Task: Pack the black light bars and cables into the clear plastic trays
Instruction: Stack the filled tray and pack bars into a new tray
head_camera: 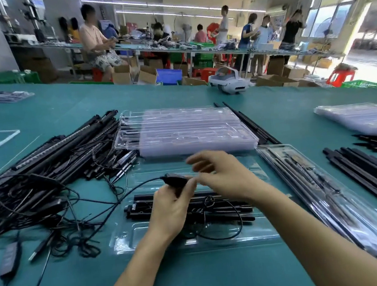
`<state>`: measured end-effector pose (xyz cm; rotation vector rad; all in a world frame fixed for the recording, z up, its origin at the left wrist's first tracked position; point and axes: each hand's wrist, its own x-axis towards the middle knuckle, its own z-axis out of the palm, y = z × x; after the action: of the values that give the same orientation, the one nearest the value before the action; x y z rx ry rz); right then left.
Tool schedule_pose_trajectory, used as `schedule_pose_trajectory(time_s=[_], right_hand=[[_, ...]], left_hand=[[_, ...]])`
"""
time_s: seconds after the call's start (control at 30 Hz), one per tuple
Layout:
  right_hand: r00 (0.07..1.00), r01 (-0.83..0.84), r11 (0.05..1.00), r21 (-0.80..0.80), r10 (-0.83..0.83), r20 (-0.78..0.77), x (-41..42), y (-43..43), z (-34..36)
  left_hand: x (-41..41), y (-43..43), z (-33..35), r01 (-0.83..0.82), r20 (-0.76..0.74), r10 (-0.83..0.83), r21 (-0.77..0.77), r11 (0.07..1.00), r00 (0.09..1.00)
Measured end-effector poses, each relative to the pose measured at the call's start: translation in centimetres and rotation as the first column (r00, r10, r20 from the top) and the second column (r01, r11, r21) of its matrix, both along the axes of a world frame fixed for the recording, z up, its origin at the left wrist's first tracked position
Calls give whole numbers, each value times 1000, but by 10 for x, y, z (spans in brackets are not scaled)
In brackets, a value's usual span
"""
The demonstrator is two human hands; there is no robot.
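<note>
Black oblong cable controller (175,178) sits clenched in the fingers of the left hand (172,206) over the clear plastic tray (123,240); the right hand (223,174) fingers hover just beside it (blurred, grip unclear).

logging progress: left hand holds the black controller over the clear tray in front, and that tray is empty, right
Not quite. The clear tray is not empty: the head view shows black light bars already lying in it. The rest stands: the left hand holds the black controller over that tray.

Factory floor, workers (94,37) at long benches (264,52)
</note>
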<state>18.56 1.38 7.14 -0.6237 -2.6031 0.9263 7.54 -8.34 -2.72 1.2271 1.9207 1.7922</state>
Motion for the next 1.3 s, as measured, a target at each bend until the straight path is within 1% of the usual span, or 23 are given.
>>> schedule_pose_trajectory(time_s=[0.1, 0.13, 0.17, 0.23, 0.3, 0.37, 0.43, 0.5, 0.57, 0.6, 0.67, 0.73, 0.83, 0.9, 0.93, 0.97, 1.07, 1.13, 1.17, 1.2, 1.23, 1.27, 1.3], right_hand=[[994, -13, 995, -99, 23, 105, 20, 14, -18], [989, 3, 996, -85, 10, 148, 26, 17, -23], [982, 26, 999, -25, -21, 189, 32, 19, -28], [956, 82, 981, 176, -128, 265, 46, 21, -39], [918, 122, 947, 298, -222, 330, 59, 19, -47], [905, 149, 940, 306, -255, 341, 68, 18, -53], [932, 206, 940, 272, -274, 239, 73, 18, -54], [943, 310, 928, 206, -328, 57, 79, 21, -51], [903, 428, 895, 125, -418, -93, 88, 27, -48], [871, 482, 874, 57, -471, -139, 93, 31, -47], [792, 554, 816, -164, -577, -198, 105, 39, -49], [733, 528, 734, -428, -648, -208, 116, 44, -52], [712, 337, 601, -725, -667, -221, 127, 45, -59], [718, 232, 555, -799, -652, -245, 131, 45, -65], [722, 211, 551, -807, -645, -251, 133, 46, -67], [720, 209, 552, -807, -646, -255, 134, 47, -68], [684, 243, 526, -815, -689, -241, 138, 55, -68], [646, 315, 516, -796, -731, -219, 141, 60, -69], [642, 393, 557, -732, -736, -215, 144, 60, -71], [654, 499, 628, -597, -725, -216, 145, 60, -73], [689, 575, 710, -407, -689, -227, 145, 59, -74], [755, 578, 790, -205, -613, -234, 145, 56, -73], [839, 505, 862, -26, -499, -216, 143, 53, -72]], left_hand=[[-1, 0, 0, -21, 4, 21, 8, 1000, 1000], [-1, -2, 2, -16, 11, 16, 7, 1000, 1000], [-1, -3, 4, -4, 22, 3, 10, 1000, 1000], [0, -5, 8, 49, 60, -52, 42, 998, 997], [-1, -8, 12, 110, 176, -136, 150, 982, 975], [-4, -11, 15, 106, 291, -184, 262, 959, 939], [-6, -15, 16, 119, 361, -240, 326, 938, 901], [-9, -18, 17, 145, 414, -307, 377, 915, 857], [-10, -21, 18, 209, 469, -395, 400, 892, 790], [-11, -22, 18, 254, 497, -446, 406, 878, 744], [-11, -22, 19, 352, 538, -543, 422, 836, 645], [-11, -22, 20, 441, 560, -617, 432, 787, 553], [-16, -26, 16, 589, 543, -691, 387, 710, 477], [-15, -29, 13, 667, 514, -720, 331, 667, 466], [-13, -29, 12, 686, 501, -720, 296, 664, 481], [-10, -29, 12, 693, 488, -709, 255, 674, 510], [0, -27, 16, 675, 402, -651, 103, 731, 643], [2, -28, 18, 692, 322, -660, 18, 721, 679], [3, -29, 18, 709, 295, -674, -18, 705, 678], [4, -29, 18, 722, 282, -684, -50, 690, 673], [5, -30, 19, 728, 280, -686, -76, 682, 672], [6, -30, 20, 729, 288, -682, -96, 678, 673], [6, -30, 20, 724, 300, -672, -113, 680, 677]])
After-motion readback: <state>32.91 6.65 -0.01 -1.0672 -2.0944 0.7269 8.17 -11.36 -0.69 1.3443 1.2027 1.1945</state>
